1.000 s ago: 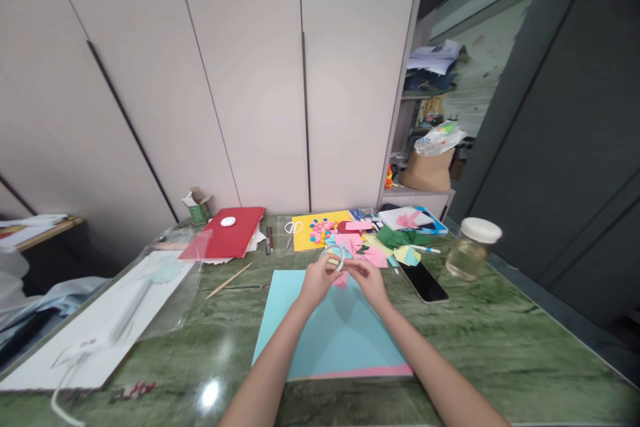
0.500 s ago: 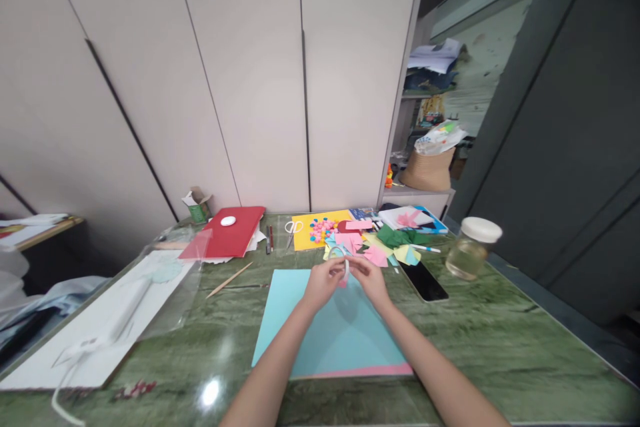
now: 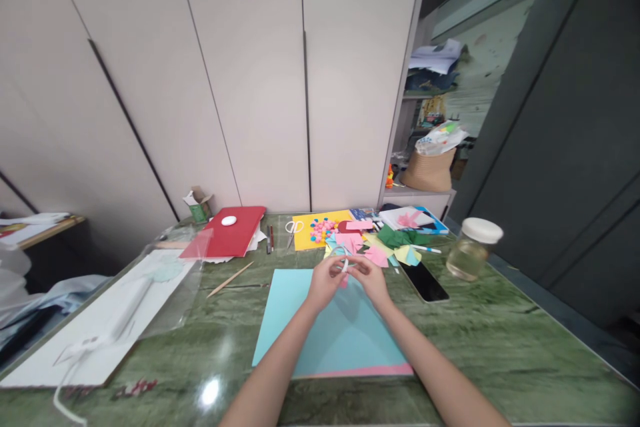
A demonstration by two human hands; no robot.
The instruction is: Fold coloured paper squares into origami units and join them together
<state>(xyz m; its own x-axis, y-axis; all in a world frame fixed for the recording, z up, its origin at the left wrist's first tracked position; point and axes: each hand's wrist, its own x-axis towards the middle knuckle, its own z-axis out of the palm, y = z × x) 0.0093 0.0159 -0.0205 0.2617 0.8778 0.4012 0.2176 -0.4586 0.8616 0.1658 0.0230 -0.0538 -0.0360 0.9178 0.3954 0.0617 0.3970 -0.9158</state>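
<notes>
Above the far edge of the blue sheet (image 3: 345,340), left hand (image 3: 326,278) and right hand (image 3: 369,278) both pinch a pale ring (image 3: 345,265), the left having drawn nearer the right over the last second, apparently bringing both grips to the ring's near side.

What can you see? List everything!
Ring: 1, white, centre
Large sheet: 1, light blue, beneath ring
Yellow sheet: 1, yellow, back
Pompoms: many, mixed, on yellow sheet
Scissors: 1, white-handled, beside yellow sheet
Paper scraps: many, mixed, beyond ring
Phone: 1, black, right
Lidded jar: 1, clear, right
Folder: 1, red, back left
Disc: 1, white, on folder
Wooden stick: 1, tan, left
Corded device: 1, white, left
Box: 1, green, back left
Table: 1, green, below
Other clutter: uncountable, mixed, back right
Left hand: 1, bare, at ring
Right hand: 1, bare, at ring
</notes>
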